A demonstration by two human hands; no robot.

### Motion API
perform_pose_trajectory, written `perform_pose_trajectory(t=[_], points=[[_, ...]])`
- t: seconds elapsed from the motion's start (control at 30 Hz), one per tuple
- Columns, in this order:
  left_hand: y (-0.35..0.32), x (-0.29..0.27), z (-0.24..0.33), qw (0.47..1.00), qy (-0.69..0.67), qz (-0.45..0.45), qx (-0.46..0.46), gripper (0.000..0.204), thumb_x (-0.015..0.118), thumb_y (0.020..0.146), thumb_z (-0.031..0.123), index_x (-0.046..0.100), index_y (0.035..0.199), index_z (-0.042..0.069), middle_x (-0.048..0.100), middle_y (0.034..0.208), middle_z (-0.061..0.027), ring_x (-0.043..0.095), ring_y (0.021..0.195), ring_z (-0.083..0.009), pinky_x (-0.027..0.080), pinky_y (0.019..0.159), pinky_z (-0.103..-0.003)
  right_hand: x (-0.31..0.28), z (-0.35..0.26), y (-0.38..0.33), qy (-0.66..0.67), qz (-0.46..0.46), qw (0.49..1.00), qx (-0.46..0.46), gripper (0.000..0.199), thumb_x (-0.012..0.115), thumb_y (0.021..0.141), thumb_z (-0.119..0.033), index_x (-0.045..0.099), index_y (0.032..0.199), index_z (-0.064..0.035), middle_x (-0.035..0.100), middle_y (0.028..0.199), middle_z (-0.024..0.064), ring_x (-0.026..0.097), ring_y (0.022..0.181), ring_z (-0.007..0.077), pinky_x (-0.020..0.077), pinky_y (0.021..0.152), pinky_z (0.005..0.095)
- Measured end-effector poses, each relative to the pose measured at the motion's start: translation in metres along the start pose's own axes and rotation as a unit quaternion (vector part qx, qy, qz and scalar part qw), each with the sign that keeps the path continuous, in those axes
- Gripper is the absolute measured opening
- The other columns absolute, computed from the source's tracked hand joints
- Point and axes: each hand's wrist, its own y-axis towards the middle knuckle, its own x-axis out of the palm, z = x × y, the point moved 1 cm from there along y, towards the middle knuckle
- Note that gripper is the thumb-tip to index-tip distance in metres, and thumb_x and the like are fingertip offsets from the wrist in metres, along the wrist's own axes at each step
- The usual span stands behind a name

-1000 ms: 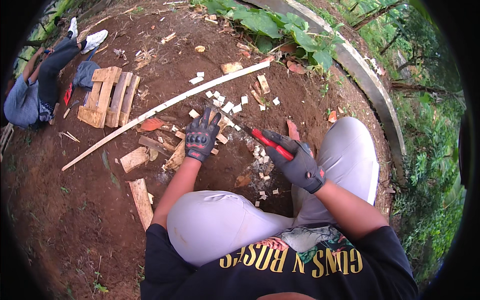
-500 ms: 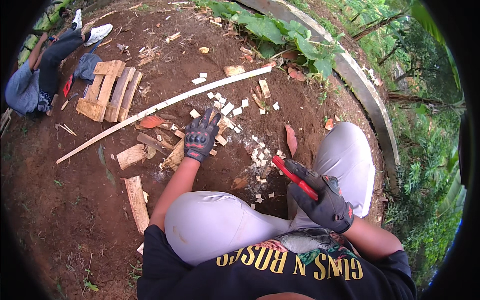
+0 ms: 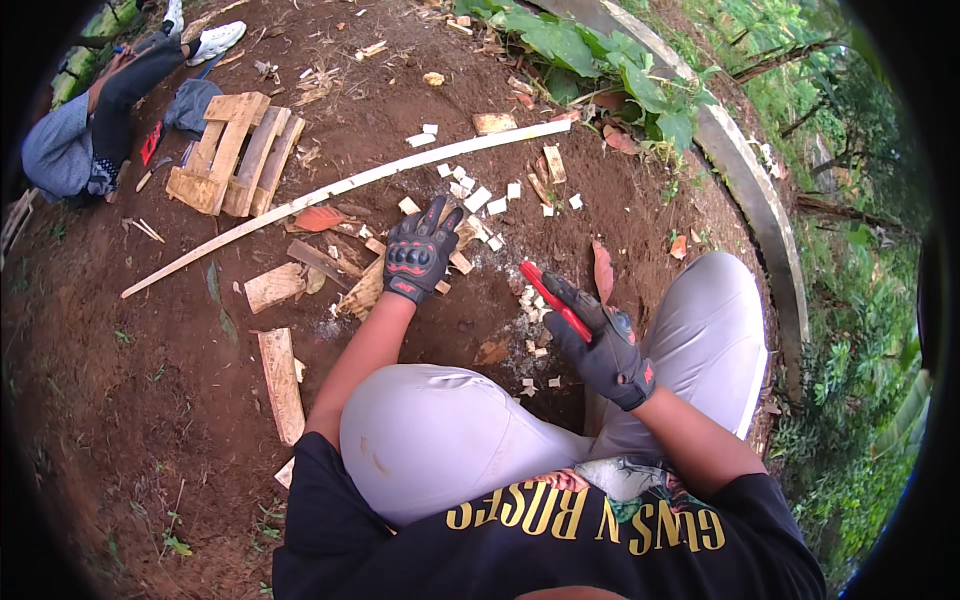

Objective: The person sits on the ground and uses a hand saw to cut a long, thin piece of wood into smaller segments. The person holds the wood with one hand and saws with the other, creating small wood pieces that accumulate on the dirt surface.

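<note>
Tool (image 3: pixel 556 302), red-handled, in my right hand (image 3: pixel 600 345); fingers folded along the handle, holding it up off the timber. Working end: cannot make it out. Left of that grip, well apart from it, my left hand (image 3: pixel 418 250) lies palm down, fingers slightly spread, over a rough wood piece (image 3: pixel 365 290); whether anything is pinched beneath the palm, I cannot tell. Just left of the tool, small pale offcuts (image 3: pixel 532 312) scattered on soil. Beyond my left fingers, a long pale strip (image 3: pixel 335 190) lying crosswise. Right knee (image 3: pixel 705 310) beside my right hand, on its outer side.

Hazards, my judgement: loose wood under the left palm could skid if I leaned on it unevenly. Were the tool brought leftward and to slip, my left fingertips would lie in its path. A careless backswing might catch the knee; a slack grip could let the handle twist
</note>
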Motion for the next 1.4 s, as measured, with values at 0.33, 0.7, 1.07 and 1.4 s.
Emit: perform_pose_trajectory(t=[0.33,0.7,1.07,1.4], points=[[0.000,0.001,0.000,1.000,0.006,0.001,-0.006,0.052,0.059,0.109,0.040,0.058,0.160,0.035,0.045,0.175,-0.0025,0.060,0.138,-0.0340,0.047,0.115,-0.056,-0.069,-0.051,-0.060,-0.050,-0.052,0.996,0.049,0.052,0.074,0.104,-0.017,0.063,0.154,-0.0070,0.076,0.135,0.0228,0.079,0.114,0.0400,0.0614,0.096,0.0440],[0.000,0.003,0.000,1.000,-0.003,0.013,0.009,0.050,0.058,0.109,0.041,0.060,0.159,0.036,0.050,0.171,-0.0048,0.060,0.138,-0.0349,0.047,0.116,-0.055,0.015,0.010,0.038,-0.141,0.024,0.990,0.014,0.042,0.072,0.106,-0.031,0.073,0.146,-0.0182,0.082,0.096,0.0162,0.079,0.087,0.0344,0.0482,0.111,0.0496],[0.000,0.000,0.003,1.000,-0.010,0.005,-0.005,0.049,0.058,0.110,0.041,0.062,0.158,0.031,0.051,0.170,-0.0039,0.060,0.137,-0.0354,0.046,0.117,-0.054,-0.005,0.050,0.054,-0.135,-0.043,0.987,-0.074,0.049,0.069,0.107,-0.037,0.066,0.155,-0.0233,0.082,0.108,0.0164,0.078,0.093,0.0368,0.0429,0.117,0.0537],[-0.005,-0.006,-0.001,1.000,-0.008,-0.018,0.003,0.056,0.055,0.111,0.042,0.050,0.166,0.034,0.041,0.177,-0.0058,0.054,0.147,-0.0370,0.041,0.123,-0.056,-0.049,0.054,0.098,-0.111,-0.110,0.976,-0.152,0.046,0.066,0.109,-0.039,0.068,0.151,-0.0211,0.078,0.124,0.0227,0.077,0.106,0.0431,0.0604,0.095,0.0490]])
